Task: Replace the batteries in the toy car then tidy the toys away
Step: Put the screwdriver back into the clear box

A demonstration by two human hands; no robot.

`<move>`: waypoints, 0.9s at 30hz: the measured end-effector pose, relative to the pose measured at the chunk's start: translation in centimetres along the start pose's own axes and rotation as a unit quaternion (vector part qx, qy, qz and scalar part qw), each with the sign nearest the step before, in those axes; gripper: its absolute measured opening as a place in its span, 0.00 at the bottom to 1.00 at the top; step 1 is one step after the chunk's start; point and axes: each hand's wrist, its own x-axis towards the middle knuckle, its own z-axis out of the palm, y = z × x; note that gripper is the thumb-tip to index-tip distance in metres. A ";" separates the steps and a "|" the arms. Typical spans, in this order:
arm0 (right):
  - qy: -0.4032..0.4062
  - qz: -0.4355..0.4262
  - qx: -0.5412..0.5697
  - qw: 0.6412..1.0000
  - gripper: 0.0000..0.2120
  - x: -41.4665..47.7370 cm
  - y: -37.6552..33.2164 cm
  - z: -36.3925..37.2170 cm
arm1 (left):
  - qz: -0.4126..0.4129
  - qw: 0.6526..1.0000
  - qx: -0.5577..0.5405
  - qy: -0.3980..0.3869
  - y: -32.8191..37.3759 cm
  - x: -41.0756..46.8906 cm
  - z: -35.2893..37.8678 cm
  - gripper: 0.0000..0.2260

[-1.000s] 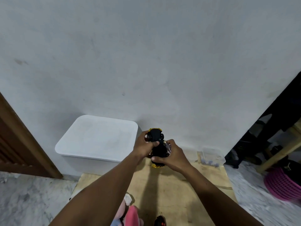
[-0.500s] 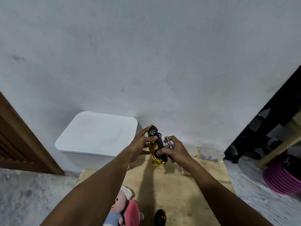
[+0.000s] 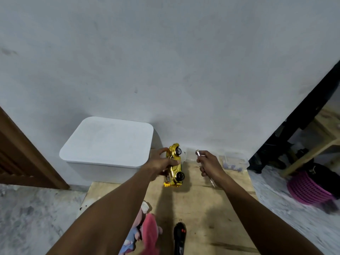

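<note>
My left hand (image 3: 159, 163) grips a shiny gold toy car (image 3: 173, 165) by its roof, the car turned on its side with two black wheels facing right. My right hand (image 3: 208, 165) is apart from the car, to its right, and holds a thin screwdriver (image 3: 198, 153); its clear handle end sticks up above the thumb and its metal tip pokes out below the wrist. Both hands hang above a wooden board (image 3: 202, 214) on the floor.
A white lidded storage box (image 3: 108, 144) stands against the wall to the left. A small clear container (image 3: 233, 161) sits by the wall at right. A plush doll (image 3: 145, 234) and a black remote control (image 3: 180, 236) lie on the board near me. A pink basket (image 3: 309, 188) sits far right.
The car has been rolled from underside-up onto its side, gold body now showing. My right hand has let go of the car and moved right with the screwdriver.
</note>
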 end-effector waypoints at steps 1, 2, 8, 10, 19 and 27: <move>0.008 -0.006 -0.014 1.000 0.10 0.1 0.3 -0.3 | -0.007 0.999 0.033 0.007 -0.6 0.2 0.2 0.39; 0.016 -0.015 -0.032 0.999 0.10 0.2 0.5 -0.5 | -0.011 0.997 0.070 0.022 -1.1 0.3 0.5 0.41; 0.048 -0.073 -0.160 0.983 0.09 1.6 2.1 -0.8 | -0.024 0.960 0.264 0.092 -4.9 2.3 2.7 0.38; 0.039 -0.091 -0.202 0.974 0.10 2.4 2.6 -0.7 | -0.039 0.940 0.321 0.112 -5.9 2.8 3.0 0.35; -0.040 -0.093 -0.219 0.970 0.10 7.4 5.0 0.5 | -0.070 0.890 0.415 0.176 -9.3 4.5 3.6 0.39; -0.073 -0.109 -0.272 0.953 0.09 12.2 5.1 1.8 | -0.047 0.849 0.503 0.154 -8.2 6.8 3.7 0.41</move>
